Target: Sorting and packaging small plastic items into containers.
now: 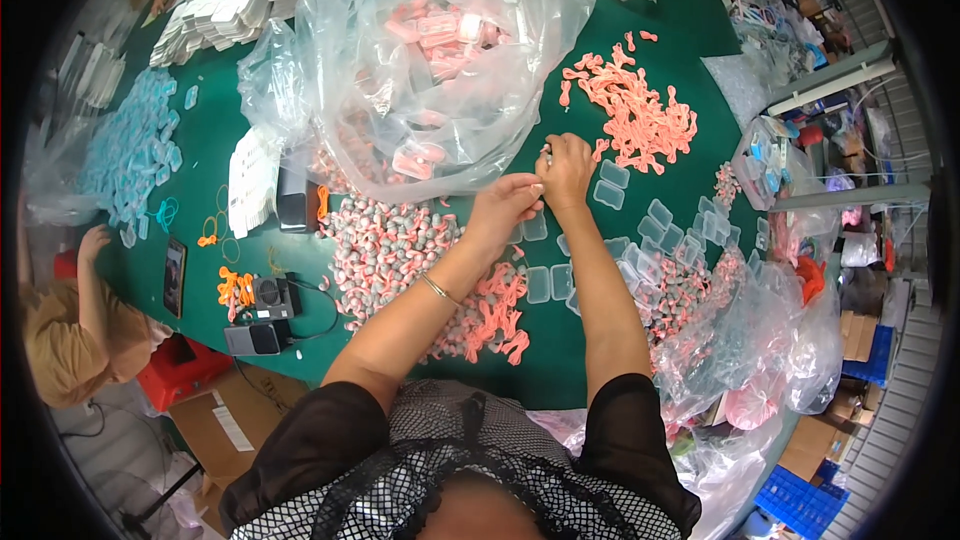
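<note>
My left hand (508,203) and my right hand (567,172) meet over the middle of the green table. The fingertips of my left hand are pinched together beside the right wrist, and what they hold is too small to name. My right hand is curled closed, with a small greyish bit showing at its fingers; its kind cannot be told. Just beyond the right hand lies a heap of coral cord bundles (640,110). Small see-through plastic cases (609,184) lie beside my right hand. Left of my left forearm spreads a pile of small pink-and-grey pieces (385,245).
A large see-through bag (540,50) with pink cases stands ahead. Blue cases (135,150), white card stacks (253,180), a phone (175,278) and a black device (277,297) lie left. Another person's arm (92,270) is at the left edge. Plastic bags (740,340) crowd the right.
</note>
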The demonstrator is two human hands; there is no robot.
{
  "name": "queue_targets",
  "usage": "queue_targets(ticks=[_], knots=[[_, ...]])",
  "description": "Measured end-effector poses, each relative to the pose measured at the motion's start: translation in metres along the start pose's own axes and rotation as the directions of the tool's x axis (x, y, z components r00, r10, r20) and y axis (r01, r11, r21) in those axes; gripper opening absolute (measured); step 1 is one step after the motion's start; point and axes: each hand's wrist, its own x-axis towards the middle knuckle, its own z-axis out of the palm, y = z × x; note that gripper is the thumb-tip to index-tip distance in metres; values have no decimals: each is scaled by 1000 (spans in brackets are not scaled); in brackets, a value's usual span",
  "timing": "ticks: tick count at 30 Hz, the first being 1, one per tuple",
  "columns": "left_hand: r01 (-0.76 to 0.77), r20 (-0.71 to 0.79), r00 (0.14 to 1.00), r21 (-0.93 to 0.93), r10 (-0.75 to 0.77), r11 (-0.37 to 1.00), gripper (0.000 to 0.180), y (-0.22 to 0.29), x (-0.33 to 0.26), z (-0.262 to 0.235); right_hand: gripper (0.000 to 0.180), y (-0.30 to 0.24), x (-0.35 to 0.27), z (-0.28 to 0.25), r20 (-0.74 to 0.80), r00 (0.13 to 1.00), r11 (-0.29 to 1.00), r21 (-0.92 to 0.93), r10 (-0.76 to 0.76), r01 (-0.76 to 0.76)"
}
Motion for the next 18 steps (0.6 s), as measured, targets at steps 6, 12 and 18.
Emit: queue_targets(ticks=[6,12,18], knots=[[-5,44,999,6,5,1000,17,-3,13,3,38,-2,6,-22,73,997,988,151,0,-11],[-30,19,999,99,29,995,18,-2,24,12,37,7,5,-37,135,990,951,308,-41,-2],[-48,-22,998,197,54,979,15,-1,27,18,18,17,-7,-72,143,979,841,505,143,-196]])
